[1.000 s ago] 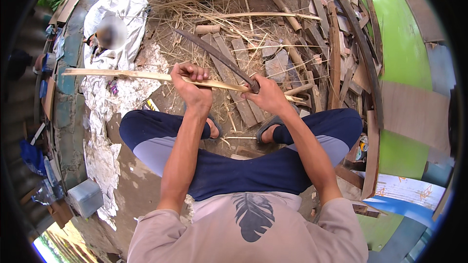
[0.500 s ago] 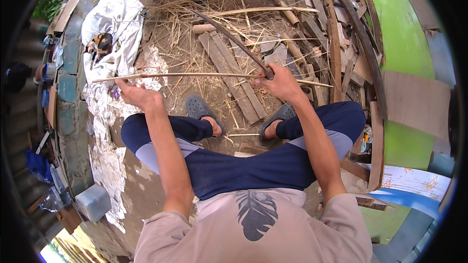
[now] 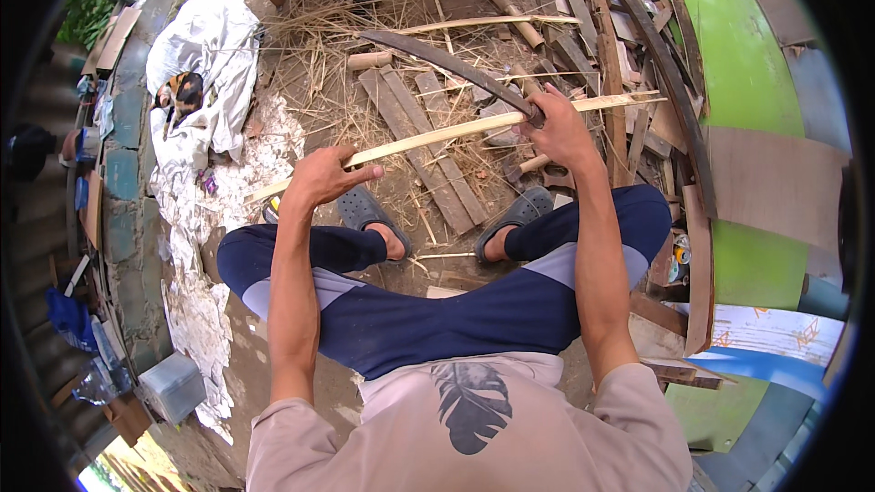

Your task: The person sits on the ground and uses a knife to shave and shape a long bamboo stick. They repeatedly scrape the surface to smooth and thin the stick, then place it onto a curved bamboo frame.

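Observation:
A long pale bamboo strip [image 3: 447, 134] stretches across in front of me, its left end lower than its right. My left hand [image 3: 326, 177] is closed around it toward the left end, thumb sticking out to the right. At the right, my right hand [image 3: 560, 134] grips the handle end of a machete [image 3: 447, 61], and the strip runs through the same hand. The dark, slightly curved blade points to the far left, above the strip. My fingers partly hide the handle.
Flat boards [image 3: 415, 141] and bamboo shavings [image 3: 319, 50] litter the ground ahead. Scrap wood [image 3: 629, 82] piles up on the right beside a green panel [image 3: 756, 55]. A patchy-coloured cat [image 3: 185, 96] lies on white cloth [image 3: 214, 36] at the left. A grey block wall [image 3: 132, 191] runs behind it.
My left hand has moved right and nearer along the strip. My right hand has shifted slightly right with the machete, whose blade lies flatter. The strip now slants, its right end raised.

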Tool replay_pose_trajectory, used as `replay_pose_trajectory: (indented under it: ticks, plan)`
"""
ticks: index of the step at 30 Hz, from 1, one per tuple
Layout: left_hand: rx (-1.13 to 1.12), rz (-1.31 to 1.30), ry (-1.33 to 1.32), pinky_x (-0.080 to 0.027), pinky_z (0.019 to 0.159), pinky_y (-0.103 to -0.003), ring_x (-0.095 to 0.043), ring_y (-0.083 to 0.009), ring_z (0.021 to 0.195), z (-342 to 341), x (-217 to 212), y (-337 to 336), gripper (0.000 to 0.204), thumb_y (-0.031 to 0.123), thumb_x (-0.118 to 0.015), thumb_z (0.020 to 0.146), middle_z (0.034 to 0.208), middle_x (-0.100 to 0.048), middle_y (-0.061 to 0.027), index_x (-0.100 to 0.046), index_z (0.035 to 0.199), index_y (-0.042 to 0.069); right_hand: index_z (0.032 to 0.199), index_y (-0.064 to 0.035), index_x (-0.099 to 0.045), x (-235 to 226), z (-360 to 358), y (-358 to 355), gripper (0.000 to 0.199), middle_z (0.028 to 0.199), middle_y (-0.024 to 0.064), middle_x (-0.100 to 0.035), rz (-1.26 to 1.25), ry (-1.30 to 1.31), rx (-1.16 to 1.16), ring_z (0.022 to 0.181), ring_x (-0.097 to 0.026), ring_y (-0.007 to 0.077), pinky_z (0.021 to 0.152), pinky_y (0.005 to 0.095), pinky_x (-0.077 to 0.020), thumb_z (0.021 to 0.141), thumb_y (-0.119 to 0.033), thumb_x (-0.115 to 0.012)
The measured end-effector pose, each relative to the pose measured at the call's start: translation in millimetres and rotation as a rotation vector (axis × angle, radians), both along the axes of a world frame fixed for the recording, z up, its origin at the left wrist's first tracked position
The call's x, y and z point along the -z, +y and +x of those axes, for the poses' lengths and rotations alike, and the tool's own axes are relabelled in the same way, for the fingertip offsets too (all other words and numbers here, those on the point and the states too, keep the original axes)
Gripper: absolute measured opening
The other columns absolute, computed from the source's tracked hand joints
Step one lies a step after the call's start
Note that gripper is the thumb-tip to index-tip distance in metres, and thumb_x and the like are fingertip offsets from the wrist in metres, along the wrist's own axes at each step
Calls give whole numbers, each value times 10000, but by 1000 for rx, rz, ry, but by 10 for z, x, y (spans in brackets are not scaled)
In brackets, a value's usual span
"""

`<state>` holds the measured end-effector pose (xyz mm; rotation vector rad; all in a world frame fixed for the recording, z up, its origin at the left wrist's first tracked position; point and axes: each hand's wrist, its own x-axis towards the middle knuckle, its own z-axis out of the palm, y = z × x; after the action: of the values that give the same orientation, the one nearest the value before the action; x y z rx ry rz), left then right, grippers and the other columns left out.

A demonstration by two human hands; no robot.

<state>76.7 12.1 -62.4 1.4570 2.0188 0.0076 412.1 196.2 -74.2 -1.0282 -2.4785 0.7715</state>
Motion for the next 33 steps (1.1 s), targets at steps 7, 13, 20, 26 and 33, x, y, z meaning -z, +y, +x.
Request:
replay_pose_trajectory:
  ticks: [7, 13, 20, 26, 33]
  plan:
    - [-3, 68, -25, -416, 585, -396, -547, -222, 622, 168, -110, 118, 603, 565, -447, 998, 689, -567, -65, -583, 794, 15, 1005, 1, -634, -97, -8, 2, 349, 1116, 159, -676, 407, 95, 210, 1048, -629, 361, 1022, 466, -431, 779, -208, -798]
    - [-375, -164, -723, -289, 489, -241, -359, -53, 556, 451, -422, 193, 384, 463, -417, 1044, 694, -405, 55, -515, 926, 110, 898, -10, -642, -214, -166, -178, 492, 693, 167, -632, -72, 9, 299, 700, -658, 369, 634, 455, -483, 845, -493, -722]
    - [-696, 3, -1051, -331, 375, -173, -404, -27, 462, 710, -354, 139, 373, 411, -422, 1052, 658, -452, 49, -533, 1107, 59, 779, 9, -620, -214, -404, -529, 729, 629, 214, -615, -223, -82, 171, 642, -654, 391, 597, 494, -496, 896, -701, -502]
    - [-778, 124, -1115, -388, 403, -174, -462, -43, 492, 772, -41, 30, 345, 352, -434, 1053, 679, -513, 30, -545, 1162, 45, 764, 4, -619, -89, -515, -976, 660, 636, 206, -611, -168, -94, 67, 638, -641, 397, 600, 490, -491, 917, -632, -530]
    - [-839, 149, -1190, -357, 398, -179, -469, -42, 490, 792, 249, -118, 337, 356, -455, 1046, 687, -538, 27, -615, 1151, 79, 748, -3, -635, 8, -592, -1080, 646, 613, 200, -617, -178, -168, 14, 628, -650, 395, 581, 487, -500, 910, -621, -545]
